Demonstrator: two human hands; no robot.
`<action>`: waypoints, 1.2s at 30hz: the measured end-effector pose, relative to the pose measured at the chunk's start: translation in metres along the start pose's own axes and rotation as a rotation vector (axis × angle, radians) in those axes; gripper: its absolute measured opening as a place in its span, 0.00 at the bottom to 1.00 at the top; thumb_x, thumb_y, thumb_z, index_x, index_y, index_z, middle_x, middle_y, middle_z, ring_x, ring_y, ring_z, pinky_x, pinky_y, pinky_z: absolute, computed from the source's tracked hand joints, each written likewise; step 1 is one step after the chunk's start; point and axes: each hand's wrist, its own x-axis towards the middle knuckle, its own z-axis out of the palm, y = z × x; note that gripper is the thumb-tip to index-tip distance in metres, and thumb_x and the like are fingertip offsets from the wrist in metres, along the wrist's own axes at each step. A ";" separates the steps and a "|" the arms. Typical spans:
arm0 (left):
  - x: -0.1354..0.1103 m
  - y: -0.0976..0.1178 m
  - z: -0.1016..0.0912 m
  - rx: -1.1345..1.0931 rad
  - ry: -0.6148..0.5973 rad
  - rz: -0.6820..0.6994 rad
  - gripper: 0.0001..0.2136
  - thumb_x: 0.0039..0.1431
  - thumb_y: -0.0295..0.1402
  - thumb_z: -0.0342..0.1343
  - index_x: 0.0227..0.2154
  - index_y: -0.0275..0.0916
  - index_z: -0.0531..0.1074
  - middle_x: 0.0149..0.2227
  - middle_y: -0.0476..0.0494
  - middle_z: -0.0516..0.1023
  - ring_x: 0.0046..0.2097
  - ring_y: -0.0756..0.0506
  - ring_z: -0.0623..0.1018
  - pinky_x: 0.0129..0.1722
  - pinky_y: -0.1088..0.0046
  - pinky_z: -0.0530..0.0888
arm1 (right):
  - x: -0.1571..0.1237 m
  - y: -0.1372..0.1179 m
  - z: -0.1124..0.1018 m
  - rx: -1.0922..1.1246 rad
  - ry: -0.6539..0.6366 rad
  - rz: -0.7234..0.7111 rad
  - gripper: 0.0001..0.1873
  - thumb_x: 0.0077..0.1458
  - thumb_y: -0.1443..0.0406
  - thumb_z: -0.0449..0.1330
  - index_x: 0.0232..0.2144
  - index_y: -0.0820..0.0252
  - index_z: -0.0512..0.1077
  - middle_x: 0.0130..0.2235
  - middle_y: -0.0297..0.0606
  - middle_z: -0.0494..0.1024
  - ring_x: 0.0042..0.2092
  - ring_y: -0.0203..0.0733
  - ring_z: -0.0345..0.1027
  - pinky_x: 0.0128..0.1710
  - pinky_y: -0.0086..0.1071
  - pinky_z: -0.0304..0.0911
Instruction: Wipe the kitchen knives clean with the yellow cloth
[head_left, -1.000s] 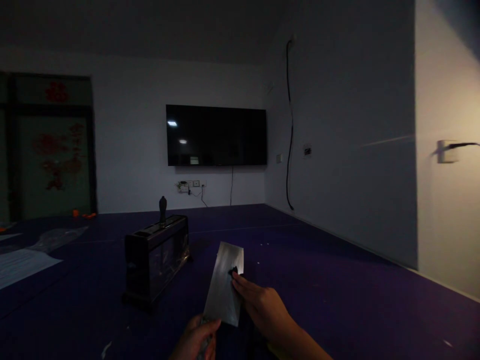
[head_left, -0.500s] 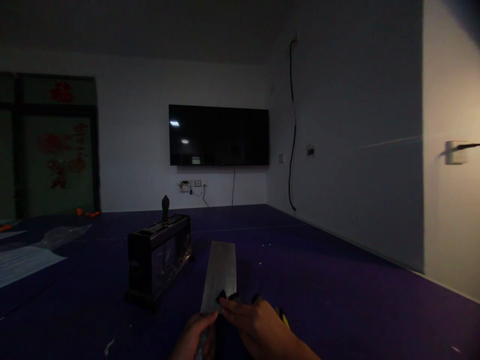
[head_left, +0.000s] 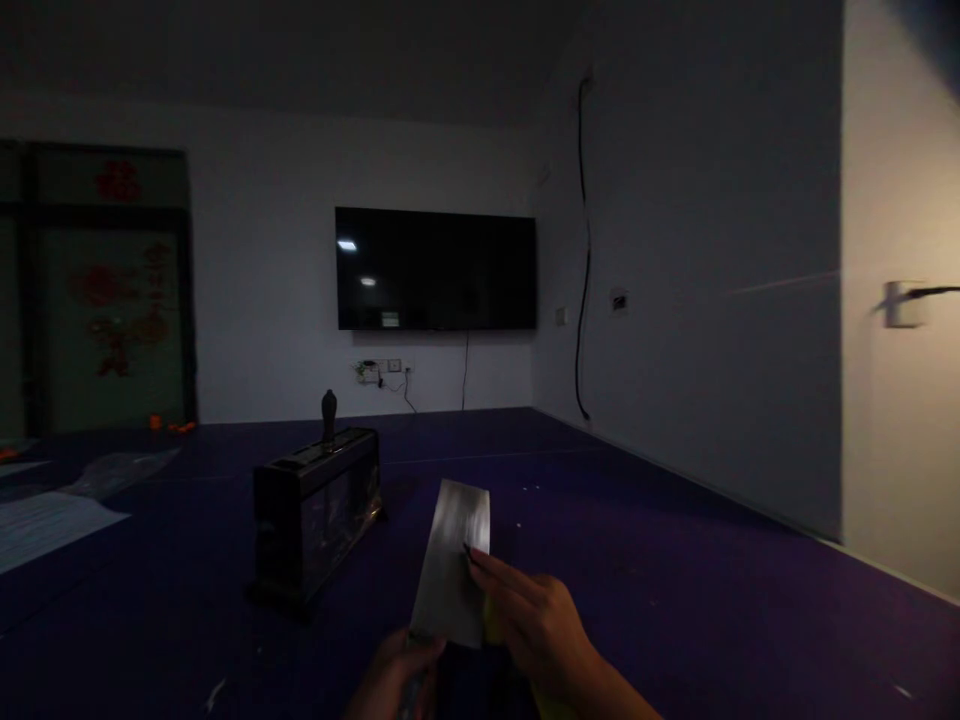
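Note:
A broad, flat steel cleaver blade [head_left: 452, 565] stands tilted in front of me, low in the middle of the view. My left hand [head_left: 394, 680] is wrapped round its handle at the bottom edge of the picture. My right hand [head_left: 536, 625] presses its fingertips against the blade's right face, near the upper half. A small dark bit shows at those fingertips and something yellowish [head_left: 491, 618] lies under the palm; what it is stays unclear in the dim light.
A dark knife block [head_left: 315, 515] with one handle [head_left: 328, 415] sticking up stands left of the blade on the purple surface [head_left: 675, 590]. White sheets [head_left: 45, 525] and clear plastic [head_left: 112, 475] lie far left. A black screen [head_left: 435, 268] hangs on the back wall.
My right hand slid down the blade to its base, then back up toward the upper half. The blade dipped and rose again. My left hand kept its hold.

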 end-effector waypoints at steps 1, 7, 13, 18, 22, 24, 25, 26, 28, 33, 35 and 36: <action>0.000 -0.001 0.000 0.000 -0.003 0.007 0.24 0.33 0.57 0.59 0.15 0.37 0.64 0.08 0.55 0.58 0.12 0.55 0.56 0.14 0.78 0.50 | -0.001 0.002 0.001 -0.003 0.050 -0.003 0.26 0.52 0.73 0.44 0.53 0.61 0.62 0.53 0.44 0.67 0.42 0.38 0.72 0.34 0.27 0.68; 0.001 -0.005 0.000 -0.092 0.109 0.033 0.22 0.32 0.53 0.62 0.19 0.37 0.67 0.11 0.55 0.60 0.14 0.55 0.58 0.16 0.79 0.53 | 0.003 -0.013 0.002 0.015 -0.192 -0.110 0.26 0.50 0.74 0.46 0.52 0.59 0.63 0.54 0.41 0.67 0.45 0.39 0.70 0.38 0.29 0.67; 0.001 -0.002 0.000 -0.072 0.084 -0.030 0.25 0.31 0.57 0.58 0.11 0.38 0.61 0.08 0.55 0.55 0.12 0.55 0.58 0.13 0.79 0.52 | 0.012 -0.023 -0.002 0.077 -0.413 -0.040 0.31 0.47 0.75 0.46 0.55 0.54 0.60 0.56 0.37 0.63 0.46 0.38 0.69 0.40 0.29 0.66; 0.003 -0.002 0.002 -0.103 0.113 -0.045 0.26 0.28 0.57 0.59 0.09 0.39 0.58 0.06 0.56 0.53 0.09 0.55 0.56 0.10 0.80 0.49 | 0.010 -0.020 0.001 0.127 -0.402 -0.018 0.32 0.50 0.74 0.45 0.58 0.51 0.54 0.57 0.36 0.61 0.49 0.37 0.67 0.42 0.28 0.64; 0.003 0.001 0.003 -0.104 0.096 -0.074 0.26 0.27 0.57 0.59 0.07 0.39 0.56 0.06 0.55 0.53 0.09 0.55 0.57 0.10 0.80 0.49 | 0.010 -0.019 0.001 0.165 -0.374 -0.013 0.33 0.49 0.75 0.46 0.58 0.51 0.54 0.57 0.35 0.61 0.51 0.36 0.65 0.43 0.27 0.63; 0.002 0.003 0.004 -0.108 0.083 -0.078 0.26 0.27 0.57 0.59 0.07 0.39 0.56 0.06 0.55 0.53 0.09 0.55 0.57 0.09 0.80 0.49 | 0.009 -0.019 0.001 0.187 -0.352 -0.008 0.34 0.47 0.74 0.47 0.58 0.51 0.54 0.57 0.35 0.62 0.52 0.35 0.63 0.44 0.26 0.63; 0.001 0.004 0.004 -0.112 0.084 -0.073 0.26 0.27 0.57 0.59 0.07 0.39 0.56 0.06 0.55 0.54 0.09 0.55 0.57 0.10 0.80 0.49 | 0.009 -0.019 0.002 0.192 -0.345 -0.007 0.35 0.46 0.74 0.48 0.58 0.51 0.54 0.57 0.35 0.62 0.52 0.35 0.63 0.44 0.26 0.63; 0.001 0.005 0.005 -0.116 0.089 -0.065 0.26 0.27 0.56 0.60 0.08 0.39 0.57 0.06 0.55 0.54 0.09 0.55 0.57 0.10 0.80 0.49 | 0.008 -0.018 0.003 0.189 -0.338 -0.006 0.35 0.45 0.74 0.49 0.58 0.51 0.54 0.57 0.35 0.62 0.52 0.35 0.63 0.44 0.26 0.63; -0.001 0.006 0.006 -0.129 0.098 -0.053 0.24 0.27 0.55 0.60 0.11 0.39 0.59 0.07 0.56 0.55 0.09 0.55 0.56 0.10 0.80 0.50 | 0.005 -0.016 0.007 0.153 -0.319 -0.017 0.36 0.44 0.74 0.49 0.57 0.51 0.55 0.57 0.35 0.61 0.51 0.37 0.64 0.42 0.27 0.64; -0.006 0.009 0.005 -0.117 0.086 -0.052 0.22 0.34 0.53 0.58 0.13 0.39 0.60 0.07 0.57 0.55 0.10 0.55 0.56 0.11 0.80 0.49 | -0.004 -0.001 0.015 0.003 0.033 0.061 0.27 0.50 0.74 0.47 0.53 0.56 0.62 0.55 0.42 0.65 0.45 0.39 0.70 0.38 0.29 0.68; -0.008 0.009 0.005 -0.102 0.062 -0.044 0.22 0.36 0.53 0.58 0.12 0.40 0.59 0.07 0.56 0.54 0.10 0.55 0.56 0.12 0.80 0.49 | -0.004 0.004 0.014 -0.034 0.249 0.126 0.24 0.53 0.74 0.46 0.52 0.58 0.63 0.52 0.45 0.68 0.44 0.40 0.71 0.37 0.29 0.69; -0.009 0.009 0.004 -0.101 0.053 -0.033 0.22 0.36 0.53 0.58 0.12 0.40 0.58 0.07 0.56 0.54 0.10 0.55 0.56 0.12 0.79 0.49 | -0.004 0.006 0.012 -0.046 0.332 0.141 0.23 0.54 0.73 0.46 0.52 0.58 0.63 0.52 0.45 0.69 0.44 0.40 0.71 0.36 0.28 0.69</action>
